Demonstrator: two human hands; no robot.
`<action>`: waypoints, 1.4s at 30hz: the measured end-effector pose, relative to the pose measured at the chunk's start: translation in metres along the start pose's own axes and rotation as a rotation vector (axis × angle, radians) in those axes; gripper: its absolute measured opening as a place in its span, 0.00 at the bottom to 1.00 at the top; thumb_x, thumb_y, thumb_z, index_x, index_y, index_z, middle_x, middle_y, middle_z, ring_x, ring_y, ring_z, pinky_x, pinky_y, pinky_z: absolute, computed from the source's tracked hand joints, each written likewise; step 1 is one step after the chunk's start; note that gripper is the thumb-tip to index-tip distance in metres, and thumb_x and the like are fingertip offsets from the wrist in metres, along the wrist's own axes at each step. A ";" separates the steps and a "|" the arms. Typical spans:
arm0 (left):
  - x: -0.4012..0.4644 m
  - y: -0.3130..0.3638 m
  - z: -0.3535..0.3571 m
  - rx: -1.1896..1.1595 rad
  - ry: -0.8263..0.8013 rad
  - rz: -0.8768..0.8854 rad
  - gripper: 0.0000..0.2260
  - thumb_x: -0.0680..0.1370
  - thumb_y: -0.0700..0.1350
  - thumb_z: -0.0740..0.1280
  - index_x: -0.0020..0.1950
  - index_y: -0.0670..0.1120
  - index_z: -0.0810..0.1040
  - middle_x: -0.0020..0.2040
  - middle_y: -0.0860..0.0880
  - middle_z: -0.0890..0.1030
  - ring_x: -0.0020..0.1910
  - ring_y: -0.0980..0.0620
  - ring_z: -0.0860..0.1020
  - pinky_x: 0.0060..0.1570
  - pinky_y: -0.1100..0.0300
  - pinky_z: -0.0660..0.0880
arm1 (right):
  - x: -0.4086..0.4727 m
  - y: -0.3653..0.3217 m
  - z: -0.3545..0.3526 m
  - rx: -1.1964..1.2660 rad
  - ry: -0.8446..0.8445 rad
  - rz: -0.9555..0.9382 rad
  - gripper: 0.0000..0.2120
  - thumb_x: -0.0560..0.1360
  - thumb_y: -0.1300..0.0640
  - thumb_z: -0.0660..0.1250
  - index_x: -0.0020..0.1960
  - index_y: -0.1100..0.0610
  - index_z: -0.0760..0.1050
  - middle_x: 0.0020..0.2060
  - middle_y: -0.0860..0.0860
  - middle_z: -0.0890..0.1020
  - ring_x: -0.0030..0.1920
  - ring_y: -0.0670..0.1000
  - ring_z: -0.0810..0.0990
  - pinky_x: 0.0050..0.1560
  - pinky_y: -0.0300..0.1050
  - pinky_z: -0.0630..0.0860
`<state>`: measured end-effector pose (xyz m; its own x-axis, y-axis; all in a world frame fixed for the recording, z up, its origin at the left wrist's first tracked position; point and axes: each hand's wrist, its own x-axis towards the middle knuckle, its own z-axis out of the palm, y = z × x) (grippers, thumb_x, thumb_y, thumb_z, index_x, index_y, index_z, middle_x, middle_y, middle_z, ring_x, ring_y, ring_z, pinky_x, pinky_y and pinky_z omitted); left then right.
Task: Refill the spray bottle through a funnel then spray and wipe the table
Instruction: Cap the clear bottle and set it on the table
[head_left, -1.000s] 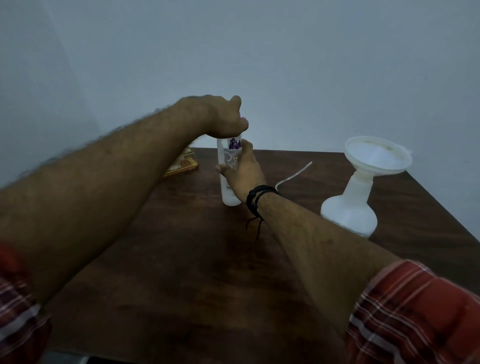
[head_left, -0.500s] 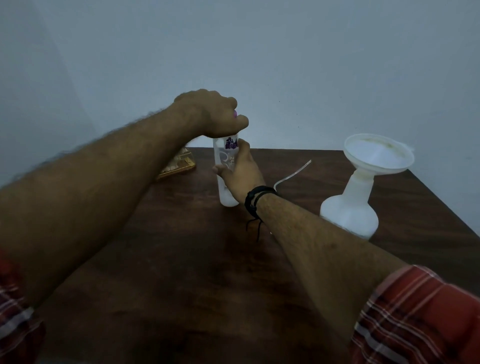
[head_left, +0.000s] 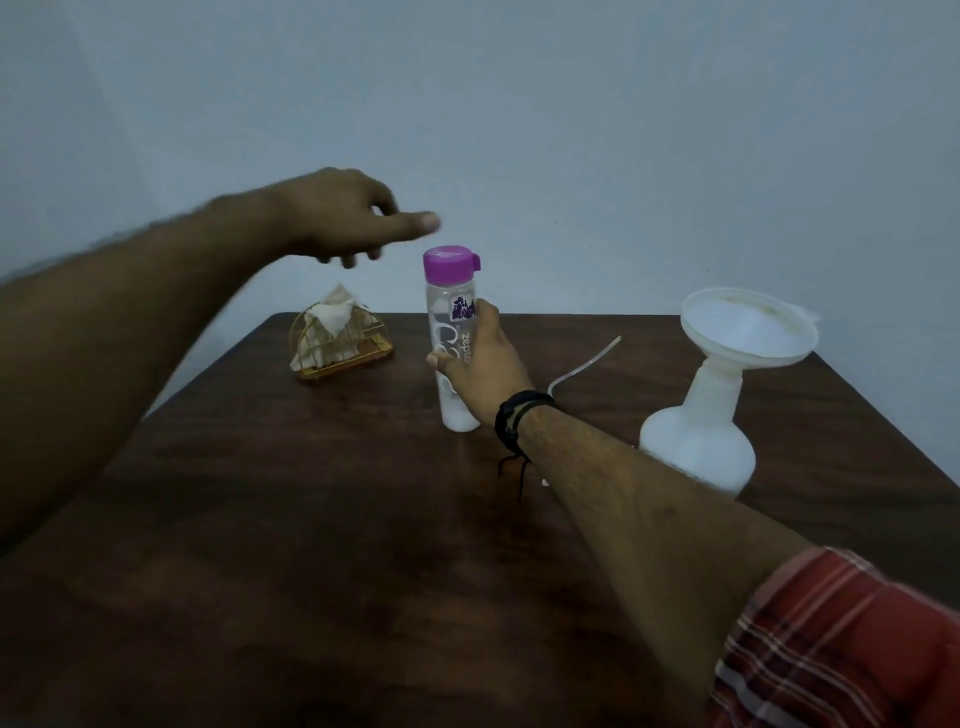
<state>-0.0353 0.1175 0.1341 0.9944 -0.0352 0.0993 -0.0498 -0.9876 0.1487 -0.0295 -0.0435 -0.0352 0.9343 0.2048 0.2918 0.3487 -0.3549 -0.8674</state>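
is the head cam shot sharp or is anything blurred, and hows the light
Head view: dim, flat light with a bluish cast, no glare; the raised left hand is motion-blurred, while the right hand gripping the clear plastic bottle with a purple cap reads sharper; the dark wooden table loses grain toward the near edge; wide-angle stretch enlarges both forearms.

white spray bottle (head_left: 696, 452) upright, funnel (head_left: 748, 332) seated
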 end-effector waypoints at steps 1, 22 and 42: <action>0.001 0.014 0.004 0.031 -0.035 0.033 0.33 0.71 0.75 0.56 0.59 0.50 0.75 0.47 0.50 0.83 0.42 0.51 0.82 0.39 0.56 0.77 | 0.000 0.000 0.000 0.000 -0.001 0.004 0.29 0.76 0.56 0.72 0.72 0.52 0.62 0.63 0.52 0.78 0.60 0.54 0.80 0.65 0.59 0.76; -0.009 0.038 0.049 0.286 0.208 0.081 0.35 0.77 0.74 0.51 0.69 0.51 0.75 0.60 0.46 0.81 0.55 0.44 0.78 0.53 0.46 0.77 | -0.027 -0.011 -0.039 -0.173 -0.122 0.070 0.53 0.74 0.42 0.74 0.83 0.54 0.42 0.80 0.56 0.58 0.77 0.58 0.64 0.73 0.57 0.67; -0.091 0.180 0.162 -0.753 0.068 0.284 0.24 0.77 0.55 0.72 0.71 0.49 0.75 0.66 0.54 0.79 0.59 0.57 0.77 0.58 0.61 0.76 | -0.170 0.062 -0.181 -0.295 0.506 -0.056 0.18 0.72 0.52 0.74 0.52 0.55 0.68 0.49 0.50 0.73 0.50 0.53 0.74 0.52 0.60 0.77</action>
<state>-0.1198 -0.0822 -0.0078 0.9276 -0.2361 0.2895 -0.3735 -0.5734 0.7292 -0.1537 -0.2655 -0.0659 0.8076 -0.2047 0.5531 0.3368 -0.6098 -0.7174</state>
